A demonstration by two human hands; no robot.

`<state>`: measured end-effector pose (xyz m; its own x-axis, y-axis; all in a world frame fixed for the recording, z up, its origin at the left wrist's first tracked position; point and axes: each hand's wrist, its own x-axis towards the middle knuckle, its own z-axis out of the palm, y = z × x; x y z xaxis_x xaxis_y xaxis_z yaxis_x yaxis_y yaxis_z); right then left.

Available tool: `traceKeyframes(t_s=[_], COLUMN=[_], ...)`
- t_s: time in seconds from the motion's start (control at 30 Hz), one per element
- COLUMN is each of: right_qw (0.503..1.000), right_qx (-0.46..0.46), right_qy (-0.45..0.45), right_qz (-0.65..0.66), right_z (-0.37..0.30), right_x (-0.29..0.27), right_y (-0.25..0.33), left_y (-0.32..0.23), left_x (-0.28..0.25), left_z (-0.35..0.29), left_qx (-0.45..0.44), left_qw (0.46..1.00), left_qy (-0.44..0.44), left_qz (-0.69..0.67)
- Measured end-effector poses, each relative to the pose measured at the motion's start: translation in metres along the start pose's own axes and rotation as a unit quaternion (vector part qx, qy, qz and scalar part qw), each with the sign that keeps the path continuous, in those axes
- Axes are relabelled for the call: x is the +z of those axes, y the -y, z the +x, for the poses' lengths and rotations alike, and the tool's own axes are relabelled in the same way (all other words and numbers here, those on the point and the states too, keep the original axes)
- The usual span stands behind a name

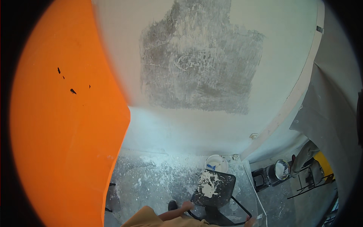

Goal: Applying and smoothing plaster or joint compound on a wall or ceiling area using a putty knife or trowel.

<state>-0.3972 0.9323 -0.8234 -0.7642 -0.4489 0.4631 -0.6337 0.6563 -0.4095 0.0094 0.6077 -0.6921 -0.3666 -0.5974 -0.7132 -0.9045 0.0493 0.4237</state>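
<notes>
A black chair (223, 189) with a dark tubular frame stands before me, its flat panel smeared with white plaster. My left hand (187, 206) is at the chair's left side, with its fingers curled round the frame. At the lower right, my right hand (250, 221) is closed on the bent tube of the same chair, partly cut off by the picture's edge. Just beyond the chair is a white bucket (223, 162) with something blue in it. The chair's panel hides part of the bucket.
A pale wall (181, 126) with a rough grey patch (200, 72) rises ahead. An orange panel (72, 128) fills the left. White splashes cover the grey floor (151, 189). At right are a plaster-filled bucket (280, 170), a yellow-and-black chair (321, 162) and what looks like a trouser leg (304, 155).
</notes>
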Motion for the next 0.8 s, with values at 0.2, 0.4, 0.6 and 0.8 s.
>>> traceKeyframes(t_s=[0.2, 0.4, 0.6, 0.8], right_qw=[0.868, 0.878, 0.891, 0.895], right_qx=[0.425, 0.233, 0.317, 0.281], right_qy=[0.126, 0.121, 0.113, 0.014], right_qz=[-0.225, -0.4, -0.304, -0.346], right_z=[-0.047, -0.043, -0.008, -0.005], right_x=[-0.055, -0.015, -0.025, -0.058], right_y=[0.122, 0.037, -0.009, 0.08], left_y=[0.053, 0.032, 0.001, -0.009], left_x=[-0.016, -0.001, 0.027, 0.002], left_z=[-0.01, -0.011, -0.029, -0.061], left_qx=[0.078, 0.167, 0.234, 0.101], left_qw=[0.99, 0.981, 0.968, 0.978], left_qy=[0.117, 0.092, 0.089, 0.137], left_qz=[0.03, 0.033, -0.032, -0.12])
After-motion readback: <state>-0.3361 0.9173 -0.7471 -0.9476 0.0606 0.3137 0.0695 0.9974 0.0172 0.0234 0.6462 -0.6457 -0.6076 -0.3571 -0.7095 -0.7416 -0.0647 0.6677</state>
